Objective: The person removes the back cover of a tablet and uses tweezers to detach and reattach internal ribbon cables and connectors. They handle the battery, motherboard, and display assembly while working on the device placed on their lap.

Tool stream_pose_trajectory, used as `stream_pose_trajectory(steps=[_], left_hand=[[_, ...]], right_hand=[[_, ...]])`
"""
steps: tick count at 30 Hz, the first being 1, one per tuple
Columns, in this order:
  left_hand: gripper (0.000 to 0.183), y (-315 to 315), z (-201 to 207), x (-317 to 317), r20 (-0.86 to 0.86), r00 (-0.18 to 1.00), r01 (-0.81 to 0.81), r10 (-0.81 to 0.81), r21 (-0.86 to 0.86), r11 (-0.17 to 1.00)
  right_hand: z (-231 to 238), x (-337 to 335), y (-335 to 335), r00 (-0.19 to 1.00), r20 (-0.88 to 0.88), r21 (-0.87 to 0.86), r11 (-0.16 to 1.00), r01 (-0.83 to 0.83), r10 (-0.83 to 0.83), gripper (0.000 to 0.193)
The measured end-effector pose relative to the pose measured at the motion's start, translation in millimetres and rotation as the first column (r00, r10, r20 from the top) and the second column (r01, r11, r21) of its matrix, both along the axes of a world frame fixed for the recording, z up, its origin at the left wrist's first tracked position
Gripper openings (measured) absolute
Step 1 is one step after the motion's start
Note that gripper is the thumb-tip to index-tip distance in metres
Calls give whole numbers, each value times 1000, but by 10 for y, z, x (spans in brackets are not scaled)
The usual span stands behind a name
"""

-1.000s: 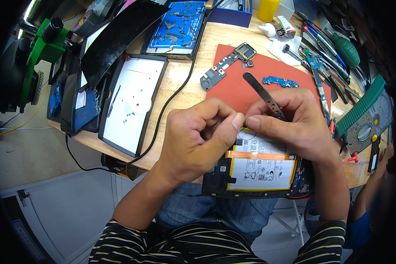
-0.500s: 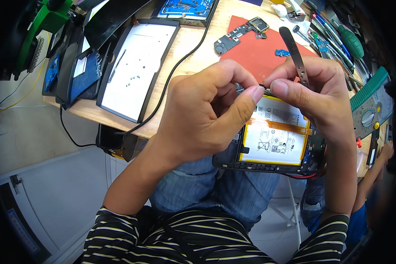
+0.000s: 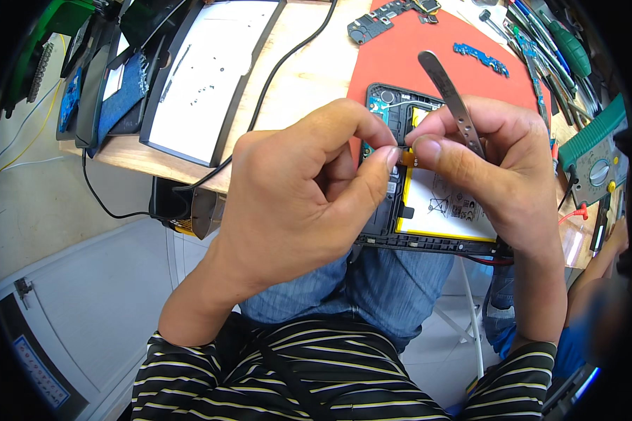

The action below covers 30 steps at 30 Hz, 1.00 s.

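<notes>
Below my hands lies an opened phone, its back off, showing a white battery with yellow edges. A short orange flex cable is held above the battery's left edge. My left hand pinches thumb and forefinger at the cable's left end; its other fingers are curled. My right hand pinches the cable's other end between thumb and forefinger. The same hand keeps metal tweezers tucked in it, slanting up and left. Fingers hide part of the cable and the phone's middle.
Under the phone's far end spreads a red mat bearing a blue circuit strip and a dark phone part. A white tray with tiny screws stands left, beside a black cable. Right are tools and a green multimeter.
My hands have moved slightly left and down over the phone. The orange flex cable lay across the battery before; now it is between my fingers. The phone's upper left corner has come into sight.
</notes>
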<state>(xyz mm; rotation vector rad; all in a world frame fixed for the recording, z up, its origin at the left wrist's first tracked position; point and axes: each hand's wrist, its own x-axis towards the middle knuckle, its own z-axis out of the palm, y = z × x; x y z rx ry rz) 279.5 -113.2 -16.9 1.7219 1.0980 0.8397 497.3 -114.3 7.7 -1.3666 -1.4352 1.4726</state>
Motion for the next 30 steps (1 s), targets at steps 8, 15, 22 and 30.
stream_pose_trajectory(steps=[8,15,22,30], left_hand=[[8,-6,10,-18,-56,998,-42,41,-13,999],[13,100,137,-129,-78,997,-28,4,-305,952],[21,233,138,-142,-119,986,56,-114,-411,910],[23,283,108,-159,-91,981,108,-171,-477,872]], right_hand=[[22,-89,-20,991,128,0,999,-41,41,8],[-5,-109,-105,906,418,257,947,-195,74,8],[-28,-84,-119,926,371,307,932,-195,72,8],[-65,-86,-122,911,406,332,919,-214,66,8]])
